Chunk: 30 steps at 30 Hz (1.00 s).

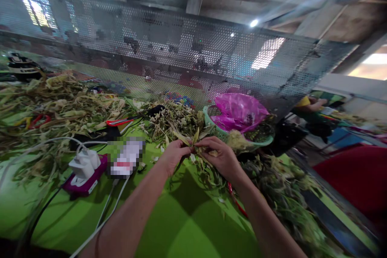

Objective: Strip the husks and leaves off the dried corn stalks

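Note:
My left hand [176, 154] is closed on a dried, leafy plant stem [193, 139], with pale green and yellowish leaves fanning out above the fingers. Against the same stem, the fingertips of my right hand [220, 157] are pinched together from the other side. Both hands are held over the green tabletop [187, 225]. Just beyond them lies a heap of dried leaves [178, 123]. Under my right forearm a red tool handle [237, 203] shows in part; its kind is hidden.
A green basket [263, 142] holding a pink plastic bag [240, 111] stands behind my right hand. Leaf piles [66, 100] spread left. A purple power strip [86, 183], phone [128, 157] and cables lie left. A perforated metal screen [169, 52] borders the back. Another person's arm [314, 105] shows right.

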Each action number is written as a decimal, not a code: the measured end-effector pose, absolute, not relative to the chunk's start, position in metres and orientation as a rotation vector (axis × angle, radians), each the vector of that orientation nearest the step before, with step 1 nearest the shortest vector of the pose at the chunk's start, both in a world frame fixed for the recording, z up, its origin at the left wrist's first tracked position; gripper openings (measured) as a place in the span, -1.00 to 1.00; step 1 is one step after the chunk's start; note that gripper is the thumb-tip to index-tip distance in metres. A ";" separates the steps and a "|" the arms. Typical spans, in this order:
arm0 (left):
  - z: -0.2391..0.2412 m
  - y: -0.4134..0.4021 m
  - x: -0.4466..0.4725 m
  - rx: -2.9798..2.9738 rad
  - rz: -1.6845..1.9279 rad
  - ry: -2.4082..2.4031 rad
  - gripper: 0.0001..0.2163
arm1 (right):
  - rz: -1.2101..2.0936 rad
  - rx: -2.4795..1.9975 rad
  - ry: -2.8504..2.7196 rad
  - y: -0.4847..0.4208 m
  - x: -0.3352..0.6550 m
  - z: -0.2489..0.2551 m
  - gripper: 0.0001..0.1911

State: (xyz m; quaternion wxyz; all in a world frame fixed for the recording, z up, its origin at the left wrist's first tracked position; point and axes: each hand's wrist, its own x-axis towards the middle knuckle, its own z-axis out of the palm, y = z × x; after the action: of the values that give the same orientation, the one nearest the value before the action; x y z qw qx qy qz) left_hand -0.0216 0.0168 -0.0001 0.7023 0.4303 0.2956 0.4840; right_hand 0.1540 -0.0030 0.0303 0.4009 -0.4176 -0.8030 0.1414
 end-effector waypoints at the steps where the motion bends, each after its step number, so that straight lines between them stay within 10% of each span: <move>1: 0.000 0.017 -0.022 0.972 1.070 0.629 -0.71 | 0.324 -1.060 -2.036 -0.003 0.154 0.030 -0.81; 30: -0.012 0.023 -0.013 1.423 1.145 0.705 -0.74 | 0.994 -1.137 -1.081 -0.002 0.128 0.008 -0.65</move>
State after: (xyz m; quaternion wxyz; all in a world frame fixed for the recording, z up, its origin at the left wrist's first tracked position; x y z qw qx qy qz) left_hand -0.0127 0.0234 -0.0124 0.5579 0.6032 0.2986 0.4854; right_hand 0.1276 -0.0018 0.0083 0.5989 -0.4904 -0.4661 0.4285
